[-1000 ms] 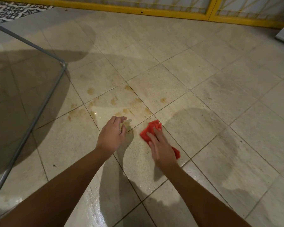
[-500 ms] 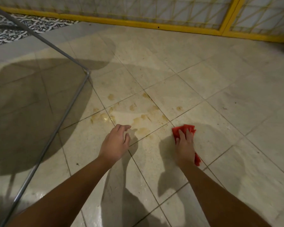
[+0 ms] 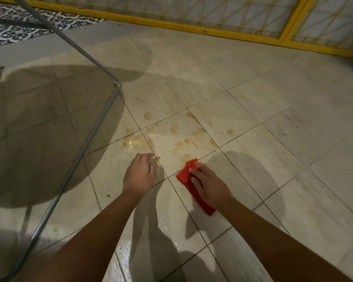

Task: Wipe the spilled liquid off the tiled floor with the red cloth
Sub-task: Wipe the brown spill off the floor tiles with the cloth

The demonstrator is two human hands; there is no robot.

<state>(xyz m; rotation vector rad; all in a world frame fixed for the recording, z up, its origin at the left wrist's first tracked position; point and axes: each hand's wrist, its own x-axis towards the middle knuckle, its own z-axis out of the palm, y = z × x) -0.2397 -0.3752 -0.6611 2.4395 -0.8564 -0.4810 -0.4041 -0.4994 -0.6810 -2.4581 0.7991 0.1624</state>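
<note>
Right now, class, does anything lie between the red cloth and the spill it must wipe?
Nothing visible does. The red cloth, pressed under the right hand, lies at the near edge of the spill. The left hand rests aside, further left.

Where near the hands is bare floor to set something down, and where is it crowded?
Free: beige tiles right of the red cloth, up to the yellow-framed gate. Crowded: brown spilled liquid ahead of the left hand and right hand; the grey metal tube frame fences the left.
</note>
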